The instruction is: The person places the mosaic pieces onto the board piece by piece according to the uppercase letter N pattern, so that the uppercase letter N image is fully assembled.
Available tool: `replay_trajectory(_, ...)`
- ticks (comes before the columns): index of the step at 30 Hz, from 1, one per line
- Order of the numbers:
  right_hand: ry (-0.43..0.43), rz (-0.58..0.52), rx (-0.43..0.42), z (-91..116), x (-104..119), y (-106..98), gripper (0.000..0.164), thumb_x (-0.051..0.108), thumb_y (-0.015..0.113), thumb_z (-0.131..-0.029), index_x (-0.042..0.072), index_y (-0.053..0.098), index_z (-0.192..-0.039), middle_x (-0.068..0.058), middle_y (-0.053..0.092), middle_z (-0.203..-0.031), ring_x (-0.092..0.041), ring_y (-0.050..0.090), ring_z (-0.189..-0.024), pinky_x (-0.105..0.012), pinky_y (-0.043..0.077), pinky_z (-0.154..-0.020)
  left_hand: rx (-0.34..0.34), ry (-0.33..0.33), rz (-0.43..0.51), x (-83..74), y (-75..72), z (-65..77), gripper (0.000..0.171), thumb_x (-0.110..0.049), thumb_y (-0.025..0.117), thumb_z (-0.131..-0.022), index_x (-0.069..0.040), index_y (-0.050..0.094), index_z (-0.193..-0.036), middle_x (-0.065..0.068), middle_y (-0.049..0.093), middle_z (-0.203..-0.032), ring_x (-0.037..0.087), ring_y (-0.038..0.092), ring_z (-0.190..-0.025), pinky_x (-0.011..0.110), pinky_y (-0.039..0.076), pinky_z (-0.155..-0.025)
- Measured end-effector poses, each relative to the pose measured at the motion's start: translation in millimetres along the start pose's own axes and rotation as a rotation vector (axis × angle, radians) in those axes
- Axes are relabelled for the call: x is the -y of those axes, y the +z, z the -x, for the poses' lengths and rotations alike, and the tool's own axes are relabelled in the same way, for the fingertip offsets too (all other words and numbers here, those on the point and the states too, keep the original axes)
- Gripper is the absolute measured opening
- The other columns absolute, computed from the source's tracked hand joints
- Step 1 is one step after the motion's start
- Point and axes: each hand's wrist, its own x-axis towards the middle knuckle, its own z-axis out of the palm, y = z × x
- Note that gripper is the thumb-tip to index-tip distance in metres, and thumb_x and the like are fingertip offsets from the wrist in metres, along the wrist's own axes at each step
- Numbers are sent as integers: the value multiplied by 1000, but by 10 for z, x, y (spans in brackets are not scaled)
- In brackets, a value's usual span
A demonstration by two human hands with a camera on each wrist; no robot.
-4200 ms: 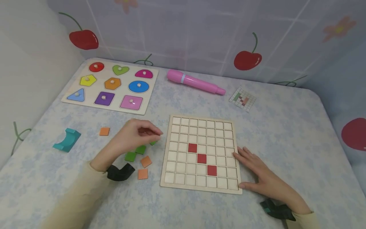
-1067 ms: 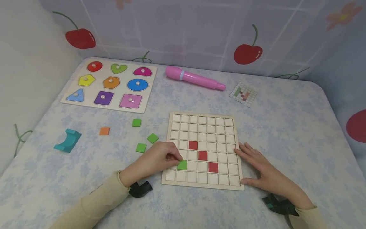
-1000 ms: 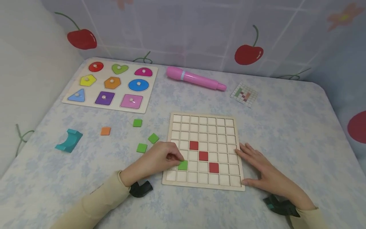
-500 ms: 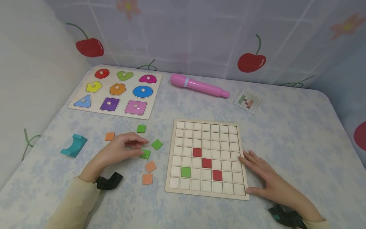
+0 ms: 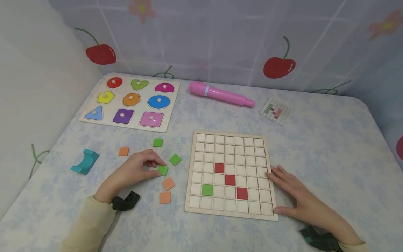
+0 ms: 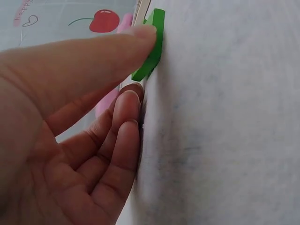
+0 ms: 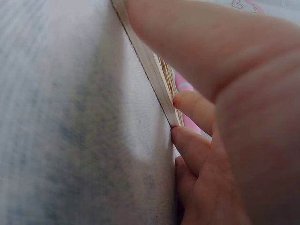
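Left hand [image 5: 138, 168] pinches a green tile [image 5: 163, 170] at its edge, thumb and fingertips narrow on it; wrist view shows the green tile [image 6: 152, 47] tipped up off the bench [image 5: 315, 147] under the thumb. Tile sits right at the fingertips, left of the grid board [image 5: 231, 138], loose pile around it: two more green tiles [image 5: 175, 159] and [image 5: 157, 142] beyond, orange tiles [image 5: 168, 183] and [image 5: 165, 197] nearer, another orange [image 5: 124, 151] off left. Board lies to the hand's right, just beside the pile; the left hand is the nearer one to both. Board holds one green tile [image 5: 207, 189] and three red tiles [image 5: 230, 180] on a diagonal. Right hand [image 5: 296, 196] lies flat, fingers straight, against the board's right edge. Farther off: shape puzzle [image 5: 130, 103], pink pen [image 5: 220, 93], pattern card [image 5: 275, 110], teal block [image 5: 85, 161].
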Motion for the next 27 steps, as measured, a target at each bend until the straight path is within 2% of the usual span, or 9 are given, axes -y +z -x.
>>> replay_trajectory(4, 16, -9, 5, 4, 8, 6, 87, 30, 74, -70, 18, 26, -141, -7, 13, -147, -18, -1, -135, -32, -3, -106, -4, -1, -2, -12, 17, 21, 24, -13, 74, -72, -19, 62, -92, -6, 54, -84, 13, 49, -77, 23, 45, -69)
replay_trajectory(9, 10, 8, 5, 12, 9, 7, 87, 31, 74, -70, 18, 25, -141, -7, 13, -147, -18, -1, -135, -18, -5, -103, -7, 6, 27, 0, 20, 23, 17, -13, 71, -75, -20, 62, -87, -7, 56, -80, 13, 50, -74, 23, 45, -67)
replay_trajectory(13, 3, 12, -2, 12, -3, 17, 87, 30, 74, -70, 18, 25, -141, -7, 13, -147, -19, 0, -135, -17, -4, -102, -12, 22, 31, -1, 2, 14, 11, -13, 68, -78, -20, 62, -85, -8, 57, -78, 12, 52, -71, 23, 46, -66)
replay_trajectory(20, -1, 11, -5, 17, -4, 22, 87, 31, 74, -70, 18, 25, -141, -7, 14, -147, -17, 0, -135, -15, -5, -101, -13, -31, 116, -9, 3, 29, 7, -19, 68, -78, -18, 63, -83, -7, 60, -79, 12, 54, -71, 24, 47, -67)
replay_trajectory(23, -6, 8, -12, 13, 7, 20, 85, 31, 73, -71, 17, 26, -141, -7, 14, -147, -18, 0, -135, -19, -4, -103, -16, -35, 165, -20, -3, 31, 8, -19, 69, -78, -16, 64, -83, -5, 61, -79, 13, 55, -71, 25, 47, -67)
replay_trajectory(27, 4, -10, -17, 11, 20, 16, 83, 31, 72, -72, 17, 27, -140, -7, 15, -147, -19, 1, -135, -30, -2, -106, -4, -33, 215, -26, -14, 20, 9, -19, 70, -77, -14, 65, -83, -3, 62, -79, 15, 56, -70, 25, 47, -65)
